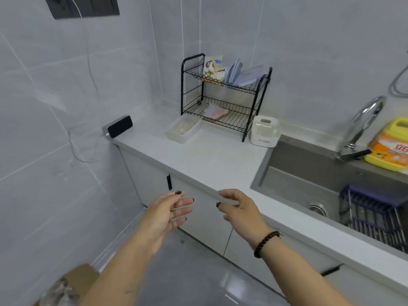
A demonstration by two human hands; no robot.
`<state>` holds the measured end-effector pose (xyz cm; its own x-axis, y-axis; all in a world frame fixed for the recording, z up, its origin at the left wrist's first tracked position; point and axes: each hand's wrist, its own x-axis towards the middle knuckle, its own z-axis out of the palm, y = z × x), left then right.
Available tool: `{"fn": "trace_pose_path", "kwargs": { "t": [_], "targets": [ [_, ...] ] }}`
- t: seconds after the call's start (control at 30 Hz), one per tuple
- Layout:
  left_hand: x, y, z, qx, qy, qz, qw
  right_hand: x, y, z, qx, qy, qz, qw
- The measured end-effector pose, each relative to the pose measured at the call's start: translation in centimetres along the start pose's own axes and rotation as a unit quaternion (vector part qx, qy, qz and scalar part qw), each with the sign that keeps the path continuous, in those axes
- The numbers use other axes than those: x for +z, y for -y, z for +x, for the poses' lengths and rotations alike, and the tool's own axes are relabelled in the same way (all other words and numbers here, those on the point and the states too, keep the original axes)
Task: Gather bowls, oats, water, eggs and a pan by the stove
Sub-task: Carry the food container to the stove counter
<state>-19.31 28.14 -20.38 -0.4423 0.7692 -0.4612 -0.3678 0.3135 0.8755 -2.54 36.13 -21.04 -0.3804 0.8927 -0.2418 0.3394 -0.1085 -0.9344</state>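
A pale tabletop [212,160] runs along grey tiled walls, with white cupboard doors [205,208] beneath and a steel sink [304,182] sunk in at the right. A chrome tap [362,124] bends over the sink, beside a yellow bottle [390,144] cut off by the frame edge. In the corner stands a black wire rack [223,96]; its upper shelf holds packets [231,72] too blurred to read. Its lower shelf holds a pinkish wrapper. A clear tray [183,129] at its foot contains something pale I cannot identify. A white caddy [265,131] sits beside the rack. The left hand [167,213] and right hand [238,208] reach toward the cupboards, each grip loose and holding nothing. No bowls, oats, eggs or pan can be made out.
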Motion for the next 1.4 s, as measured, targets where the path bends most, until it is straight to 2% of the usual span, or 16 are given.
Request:
{"fn": "trace_pose_path", "kwargs": {
  "t": [0.2,0.4,0.67,0.77,1.0,1.23,1.4],
  "targets": [
    [-1.2,-4.3,9.2,-0.007,-0.019,-0.002,1.000,2.1,1.9,10.5,0.021,0.004,0.022,1.000],
    [-1.6,-8.5,19.9,-0.001,-0.085,-0.041,0.995,3.2,3.9,22.0,0.047,0.017,0.040,0.998],
    [-1.9,-14.0,30.8,-0.004,-0.095,-0.038,0.995,5.5,7.9,33.8,0.067,0.031,0.020,0.997],
    [-2.4,-15.4,34.9,-0.011,-0.085,-0.007,0.996,6.6,8.5,37.3,0.096,0.030,0.014,0.995],
    [-4.9,-17.5,47.2,-0.007,-0.059,0.159,0.985,10.3,9.0,45.6,0.189,-0.053,0.053,0.979],
    [-4.8,-17.7,55.6,-0.048,0.048,0.274,0.959,14.5,7.8,52.5,0.271,-0.151,0.051,0.949],
    [-4.6,-17.3,58.7,-0.066,0.092,0.337,0.935,16.2,6.2,54.0,0.309,-0.187,0.032,0.932]
  ]
}}
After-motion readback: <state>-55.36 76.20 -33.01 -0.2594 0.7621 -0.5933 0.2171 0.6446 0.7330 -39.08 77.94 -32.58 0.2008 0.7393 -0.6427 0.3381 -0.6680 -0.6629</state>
